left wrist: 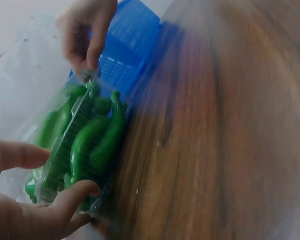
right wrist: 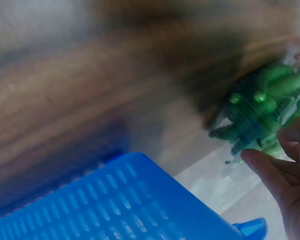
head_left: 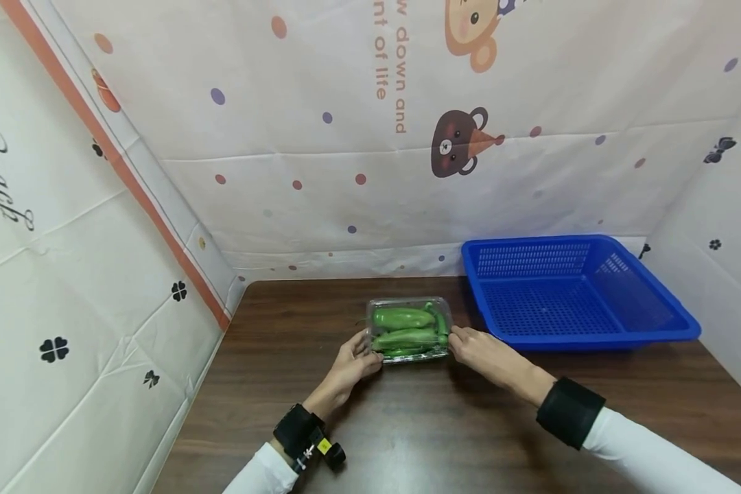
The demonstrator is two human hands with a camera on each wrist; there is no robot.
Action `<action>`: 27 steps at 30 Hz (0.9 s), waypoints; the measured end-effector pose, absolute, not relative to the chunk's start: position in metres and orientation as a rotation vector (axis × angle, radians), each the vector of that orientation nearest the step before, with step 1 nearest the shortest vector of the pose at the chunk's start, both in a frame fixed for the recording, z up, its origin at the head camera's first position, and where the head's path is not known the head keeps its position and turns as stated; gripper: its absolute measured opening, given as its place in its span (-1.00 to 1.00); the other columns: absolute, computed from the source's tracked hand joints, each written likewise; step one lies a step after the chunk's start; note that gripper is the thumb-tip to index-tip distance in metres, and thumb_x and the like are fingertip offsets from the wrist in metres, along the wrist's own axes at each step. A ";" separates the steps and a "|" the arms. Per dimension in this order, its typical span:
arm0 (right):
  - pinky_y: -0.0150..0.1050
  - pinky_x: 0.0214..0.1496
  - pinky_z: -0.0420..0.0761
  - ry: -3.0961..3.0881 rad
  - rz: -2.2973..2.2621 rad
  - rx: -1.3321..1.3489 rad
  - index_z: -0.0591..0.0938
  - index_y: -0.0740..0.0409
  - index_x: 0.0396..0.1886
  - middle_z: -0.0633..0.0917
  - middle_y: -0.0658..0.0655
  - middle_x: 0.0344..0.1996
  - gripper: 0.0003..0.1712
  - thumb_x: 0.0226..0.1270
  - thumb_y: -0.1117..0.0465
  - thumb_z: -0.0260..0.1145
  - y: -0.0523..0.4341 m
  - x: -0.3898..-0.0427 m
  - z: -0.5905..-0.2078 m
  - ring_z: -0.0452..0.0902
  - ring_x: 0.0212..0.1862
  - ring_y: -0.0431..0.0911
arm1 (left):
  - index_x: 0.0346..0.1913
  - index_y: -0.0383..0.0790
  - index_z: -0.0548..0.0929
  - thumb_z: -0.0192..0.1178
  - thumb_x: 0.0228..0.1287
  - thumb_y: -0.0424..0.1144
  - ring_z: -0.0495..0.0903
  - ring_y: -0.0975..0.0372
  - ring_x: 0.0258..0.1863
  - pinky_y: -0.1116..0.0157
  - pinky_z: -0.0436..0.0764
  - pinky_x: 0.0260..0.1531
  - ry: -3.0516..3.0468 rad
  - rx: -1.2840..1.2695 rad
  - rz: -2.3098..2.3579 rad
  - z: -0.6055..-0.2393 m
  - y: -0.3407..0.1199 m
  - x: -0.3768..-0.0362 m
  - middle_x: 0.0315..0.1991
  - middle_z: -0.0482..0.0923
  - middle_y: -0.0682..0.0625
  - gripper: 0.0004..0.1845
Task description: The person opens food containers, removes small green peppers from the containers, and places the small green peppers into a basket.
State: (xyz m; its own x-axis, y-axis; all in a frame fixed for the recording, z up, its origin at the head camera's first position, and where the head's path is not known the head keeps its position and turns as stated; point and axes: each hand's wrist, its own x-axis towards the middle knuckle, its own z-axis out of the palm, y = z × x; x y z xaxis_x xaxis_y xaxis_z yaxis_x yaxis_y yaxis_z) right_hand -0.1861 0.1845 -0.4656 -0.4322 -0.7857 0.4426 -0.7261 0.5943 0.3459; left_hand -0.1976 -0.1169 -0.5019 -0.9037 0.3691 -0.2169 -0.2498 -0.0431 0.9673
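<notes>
A clear plastic container with several long green peppers inside is between my two hands, over the middle of the table. My left hand grips its left end; the left wrist view shows the thumb on one side and a finger on the other. At the opposite end, my right hand pinches the edge between thumb and fingers, as the right wrist view also shows. Whether the container's underside touches the table, I cannot tell. Both wrist views are partly blurred.
A blue plastic basket with slotted walls stands on the brown wooden table, to the right of the container and close to my right hand. Printed cloth hangs behind the table, with more cloth at both sides.
</notes>
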 end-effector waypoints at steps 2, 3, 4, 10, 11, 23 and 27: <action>-0.34 -0.46 0.63 -2.281 -0.176 1.218 0.54 0.20 -0.39 0.53 0.08 -0.46 -0.74 0.07 0.40 0.50 0.184 -0.189 -0.460 0.52 -0.43 -0.14 | 0.63 -0.37 -0.08 0.17 0.39 -0.46 -0.04 -0.28 0.60 0.07 0.61 0.35 1.825 0.118 2.005 -0.501 -0.117 -0.196 0.62 -0.15 -0.45 -0.12; -0.35 -0.46 0.62 -2.308 -0.171 1.228 0.54 0.20 -0.39 0.53 0.07 -0.46 -0.75 0.09 0.40 0.50 0.184 -0.190 -0.458 0.52 -0.42 -0.14 | 0.63 -0.37 -0.07 0.17 0.39 -0.46 -0.04 -0.28 0.60 0.07 0.62 0.34 1.825 0.114 2.008 -0.500 -0.118 -0.196 0.62 -0.15 -0.45 -0.13; -0.35 -0.46 0.61 -2.342 -0.153 1.233 0.54 0.19 -0.38 0.53 0.06 -0.47 -0.76 0.13 0.39 0.49 0.184 -0.191 -0.457 0.53 -0.42 -0.14 | 0.63 -0.37 -0.07 0.17 0.40 -0.47 -0.04 -0.28 0.60 0.07 0.62 0.34 1.824 0.114 2.010 -0.500 -0.118 -0.195 0.62 -0.14 -0.45 -0.13; -0.39 -0.51 0.57 -2.495 0.109 1.179 0.52 0.15 -0.40 0.51 0.00 -0.54 -0.79 0.24 0.39 0.42 0.185 -0.189 -0.456 0.55 -0.46 -0.15 | 0.64 -0.32 -0.04 0.13 0.43 -0.41 0.07 -0.24 0.58 0.05 0.60 0.37 1.868 0.080 2.013 -0.500 -0.113 -0.193 0.62 -0.10 -0.42 -0.17; -0.39 -0.50 0.58 -2.492 0.131 1.175 0.53 0.15 -0.41 0.51 -0.01 -0.53 -0.79 0.24 0.39 0.42 0.185 -0.188 -0.457 0.55 -0.45 -0.15 | 0.63 -0.31 -0.02 0.13 0.43 -0.39 0.11 -0.24 0.57 0.03 0.59 0.37 1.891 0.066 2.011 -0.501 -0.111 -0.191 0.62 -0.07 -0.42 -0.18; -0.40 -0.53 0.57 -2.403 0.046 1.195 0.57 0.16 -0.46 0.50 0.00 -0.54 -0.79 0.15 0.40 0.48 0.186 -0.188 -0.460 0.52 -0.48 -0.17 | 0.60 -0.20 0.14 0.45 0.25 -0.03 0.16 -0.26 0.54 -0.23 0.41 0.43 2.366 -0.007 1.787 -0.504 -0.086 -0.188 0.57 0.14 -0.35 -0.02; -0.38 -0.61 0.55 -2.456 -0.007 1.177 0.52 0.15 -0.50 0.48 0.02 -0.61 -0.78 0.19 0.41 0.41 0.180 -0.191 -0.454 0.53 -0.54 -0.13 | 0.60 -0.23 0.13 0.44 0.26 -0.07 0.19 -0.25 0.53 -0.23 0.41 0.43 2.415 -0.019 1.748 -0.503 -0.087 -0.187 0.55 0.17 -0.37 -0.03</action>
